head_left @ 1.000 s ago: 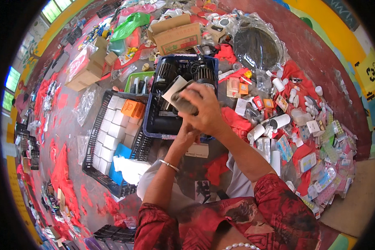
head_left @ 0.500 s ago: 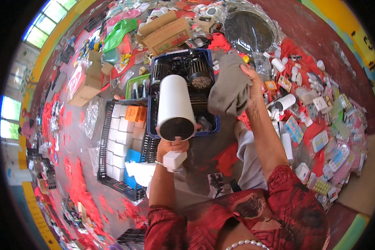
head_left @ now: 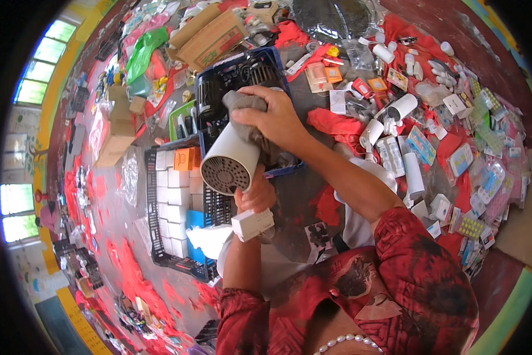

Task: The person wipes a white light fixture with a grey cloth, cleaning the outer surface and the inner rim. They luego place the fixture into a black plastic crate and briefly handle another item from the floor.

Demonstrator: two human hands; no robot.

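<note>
My left hand (head_left: 259, 192) grips a white cylindrical lamp (head_left: 233, 145) from beneath, its dark perforated round end tilted toward me. A small white box (head_left: 252, 225) hangs by my left wrist; how it is attached cannot be made out. My right hand (head_left: 280, 121) is closed on a crumpled grey cloth (head_left: 242, 105) and presses it against the upper far side of the lamp. Beneath both hands stands a blue crate (head_left: 286, 172) with black multi-lens spotlights (head_left: 261, 72) in it. The lamp's far end is hidden by the cloth and hand.
Left of the blue crate, a black slatted crate (head_left: 153, 242) holds white boxes (head_left: 178, 196) and an orange box (head_left: 184, 158). A green basket (head_left: 174, 125) sits behind it. An open carton (head_left: 218, 42) lies farther back. Scattered packages and another white lamp (head_left: 403, 106) are at the right.
My right hand has brought the cloth from the right over onto the lamp. The lamp has tilted and shifted left, so its perforated end shows more clearly.
</note>
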